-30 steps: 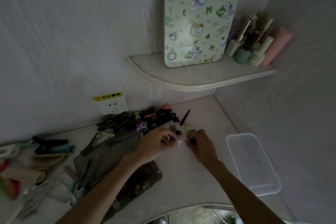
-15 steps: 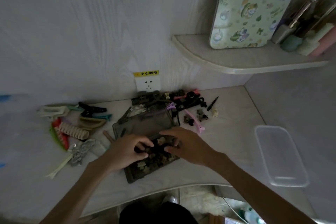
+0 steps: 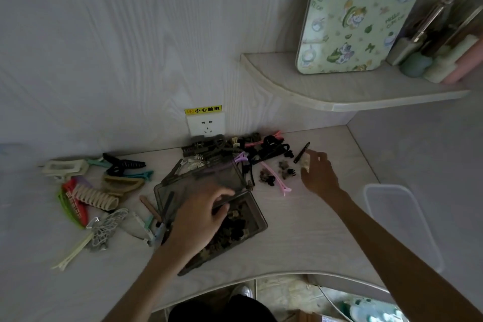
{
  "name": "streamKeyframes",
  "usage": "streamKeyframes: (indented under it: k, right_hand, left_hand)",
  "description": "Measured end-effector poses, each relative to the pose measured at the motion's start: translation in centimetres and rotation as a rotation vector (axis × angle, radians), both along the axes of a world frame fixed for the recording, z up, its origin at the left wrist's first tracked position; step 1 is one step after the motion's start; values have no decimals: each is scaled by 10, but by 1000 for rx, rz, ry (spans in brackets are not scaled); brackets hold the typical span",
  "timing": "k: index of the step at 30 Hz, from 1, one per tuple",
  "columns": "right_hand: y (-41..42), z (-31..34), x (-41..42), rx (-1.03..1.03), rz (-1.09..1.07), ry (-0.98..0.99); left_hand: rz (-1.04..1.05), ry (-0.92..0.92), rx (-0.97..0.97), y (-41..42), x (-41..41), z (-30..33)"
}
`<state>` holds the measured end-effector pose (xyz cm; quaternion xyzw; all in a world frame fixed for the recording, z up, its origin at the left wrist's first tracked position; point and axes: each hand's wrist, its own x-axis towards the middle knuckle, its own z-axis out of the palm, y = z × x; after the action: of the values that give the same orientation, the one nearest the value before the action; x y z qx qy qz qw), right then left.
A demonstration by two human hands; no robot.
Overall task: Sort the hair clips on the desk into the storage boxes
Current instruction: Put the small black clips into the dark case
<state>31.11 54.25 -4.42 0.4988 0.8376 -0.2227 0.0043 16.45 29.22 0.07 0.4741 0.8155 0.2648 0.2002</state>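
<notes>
My left hand (image 3: pixel 201 219) rested with curled fingers in one dark storage box (image 3: pixel 257 219) of small clips; my right hand (image 3: pixel 317 174) pinched one pale clip (image 3: pixel 304 163) beside the desk's pile (image 3: pixel 251 149). One clear box (image 3: pixel 400 219) lay right.

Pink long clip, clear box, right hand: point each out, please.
pink long clip (image 3: pixel 277 178): head view, middle of its shaft.
clear box (image 3: pixel 376 188): head view, far left rim.
right hand (image 3: pixel 317 175): head view, back of the hand.

Your left hand (image 3: pixel 194 219) and right hand (image 3: pixel 317 175) are bare, no sleeves on either forearm; dark clothing (image 3: pixel 222 308) shows at six o'clock.
</notes>
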Motion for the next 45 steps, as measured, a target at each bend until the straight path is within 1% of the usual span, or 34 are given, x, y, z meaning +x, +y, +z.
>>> streamKeyframes:
  k: [1, 3, 6, 9, 12, 14, 16, 18, 19, 21, 25, 27, 29, 31, 33, 35, 38, 40, 43, 45]
  right_hand:
    - [2, -6, 0, -27, 1, -34]
    - [-1, -15, 0, 6, 20, -24]
    - [-16, -24, 7, 62, 35, 113]
    - [-27, -29, 17, 25, 38, 174]
    - [-23, -29, 23, -69, -47, 240]
    - [-18, -30, 26, -159, -152, 295]
    - [-15, -29, 28, -336, -310, 436]
    - [-16, -26, 30, -510, -454, 578]
    - [-17, -25, 31, -548, -480, 613]
    - [-21, -20, 31, -575, -458, 633]
    - [-34, 4, 24, -556, -354, 668]
    - [-46, 23, 16, -494, -229, 656]
    - [-65, 43, 8, -453, -61, 617]
    - [-87, 59, 3, -510, 123, 603]
    - [-102, 64, -2, -553, 320, 533]
    - [-105, 62, -6, -471, 420, 415]
    - [-91, 54, -5, -376, 388, 344]
    - [-73, 46, 1, -321, 318, 301]
    - [-43, 29, 8, -192, 211, 185]
    - [-26, 19, 12, -105, 191, 128]
  left_hand:
    - [-20, 32, 40, 15, 4, -2]
    - [-52, 87, 88, 48, 9, -5]
    - [-123, 226, 80, 97, 15, -11]
    - [-209, 348, -99, 132, 17, -17]
    - [-290, 433, -309, 144, 20, -29]
    - [-302, 414, -334, 149, 22, -37]
    - [-293, 358, -320, 150, 20, -43]
    - [-273, 276, -282, 150, 15, -48]
    - [-256, 213, -253, 149, 12, -50]
    - [-225, 103, -183, 144, 8, -49]
    - [-150, -33, 27, 121, -2, -23]
    - [-115, -125, 93, 96, -9, -4]
    - [-122, -203, 85, 65, -16, 11]
    - [-146, -270, 17, 35, -24, 21]
    - [-180, -359, -64, 12, -29, 29]
    - [-228, -410, -139, -5, -33, 36]
    - [-261, -380, -185, -15, -36, 46]
    - [-240, -362, -160, -11, -37, 51]
    - [-232, -389, -114, 5, -35, 54]
    - [-239, -340, -93, 23, -33, 46]
